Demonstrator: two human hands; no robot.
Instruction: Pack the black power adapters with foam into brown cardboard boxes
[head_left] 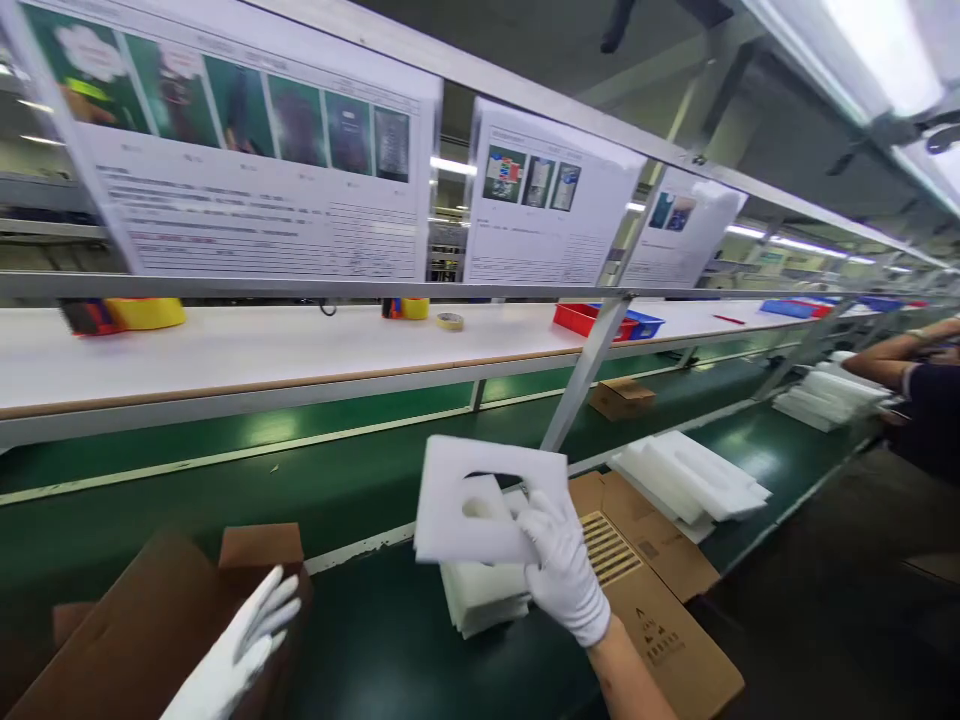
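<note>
In a white glove, my right hand (pixel 559 565) grips the right side of a white foam insert (pixel 450 490) with a cut-out in its middle. The insert is raised and tilted above a stack of similar foam pieces (pixel 484 600) on the green bench. My left hand (pixel 244 640), gloved too, has its fingers stretched out and holds nothing. It is over an open brown cardboard box (pixel 142 630) at the lower left, which is blurred. Whether the hand touches the box I cannot tell.
Right of the stack lies a cardboard box with flaps (pixel 667 635). Beyond it are more foam pieces (pixel 697 475). A metal post (pixel 589 375) and a white shelf (pixel 300 345) with red and blue bins (pixel 585 320) stand ahead. Another person's arm (pixel 892 355) shows at far right.
</note>
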